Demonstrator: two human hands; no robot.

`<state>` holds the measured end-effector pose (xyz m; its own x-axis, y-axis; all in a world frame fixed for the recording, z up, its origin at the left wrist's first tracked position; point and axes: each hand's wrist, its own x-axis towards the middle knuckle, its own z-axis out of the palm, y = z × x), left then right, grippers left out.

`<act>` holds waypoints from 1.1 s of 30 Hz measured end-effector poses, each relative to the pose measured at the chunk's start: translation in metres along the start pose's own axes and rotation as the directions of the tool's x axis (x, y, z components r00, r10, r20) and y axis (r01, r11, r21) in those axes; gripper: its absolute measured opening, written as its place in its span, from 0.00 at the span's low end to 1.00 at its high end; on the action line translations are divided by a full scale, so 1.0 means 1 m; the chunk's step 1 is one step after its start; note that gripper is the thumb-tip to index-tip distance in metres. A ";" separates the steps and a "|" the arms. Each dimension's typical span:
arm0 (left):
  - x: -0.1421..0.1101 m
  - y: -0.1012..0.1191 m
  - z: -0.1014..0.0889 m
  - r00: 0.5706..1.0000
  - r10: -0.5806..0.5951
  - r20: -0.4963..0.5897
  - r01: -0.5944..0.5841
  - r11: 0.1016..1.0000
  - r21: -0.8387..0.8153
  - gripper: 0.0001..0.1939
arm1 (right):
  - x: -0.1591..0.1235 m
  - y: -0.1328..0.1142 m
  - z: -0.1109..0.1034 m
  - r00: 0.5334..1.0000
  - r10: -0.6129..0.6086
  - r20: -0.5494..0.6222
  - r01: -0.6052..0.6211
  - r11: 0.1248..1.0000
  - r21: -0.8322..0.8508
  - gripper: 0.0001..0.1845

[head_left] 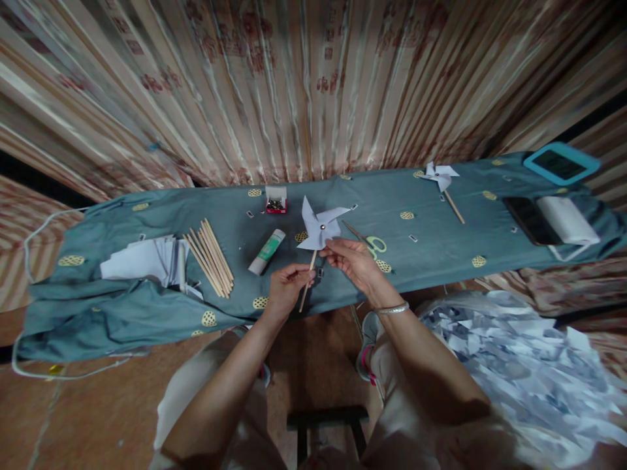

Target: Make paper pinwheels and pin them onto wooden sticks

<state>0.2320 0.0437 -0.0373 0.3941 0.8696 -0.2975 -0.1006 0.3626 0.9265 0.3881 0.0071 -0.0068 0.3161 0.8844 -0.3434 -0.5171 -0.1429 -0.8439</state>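
Note:
A white paper pinwheel (321, 226) with a pin at its centre is held above the cloth-covered table. My left hand (289, 285) is closed round its wooden stick (304, 295). At the pinwheel's lower right blade, the fingers of my right hand (350, 260) pinch the paper. Just beyond my right hand lie scissors (375, 244) with yellow-green handles. To the left of the pinwheel is a glue stick (267, 252) with a green label. A small red box (277, 201) of metal pins stands open behind it. Another pinwheel (439, 176) lies farther right.
Several wooden sticks (209, 258) and a stack of white paper (142, 259) lie on the left of the table (372, 196). At the right are a phone (531, 220), a white object (568, 220) and a blue-framed device (561, 163). A bag of paper pieces (529, 365) sits below.

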 end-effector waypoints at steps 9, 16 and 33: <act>0.001 -0.001 -0.001 1.000 0.008 0.005 -0.008 1.000 0.004 0.17 | 0.000 0.002 0.000 1.000 -0.013 0.028 0.014 0.999 -0.034 0.19; 0.000 -0.001 0.000 1.000 -0.005 0.013 0.006 1.000 -0.020 0.17 | 0.001 0.004 0.001 0.999 -0.009 0.045 0.011 0.999 -0.051 0.19; 0.000 0.000 0.001 1.000 -0.010 0.000 0.010 1.000 -0.021 0.16 | -0.001 0.003 0.003 0.999 0.006 0.045 -0.002 0.997 -0.082 0.21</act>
<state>0.2335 0.0436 -0.0373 0.3948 0.8659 -0.3071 -0.1159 0.3786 0.9183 0.3841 0.0074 -0.0079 0.2767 0.9028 -0.3293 -0.4507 -0.1807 -0.8742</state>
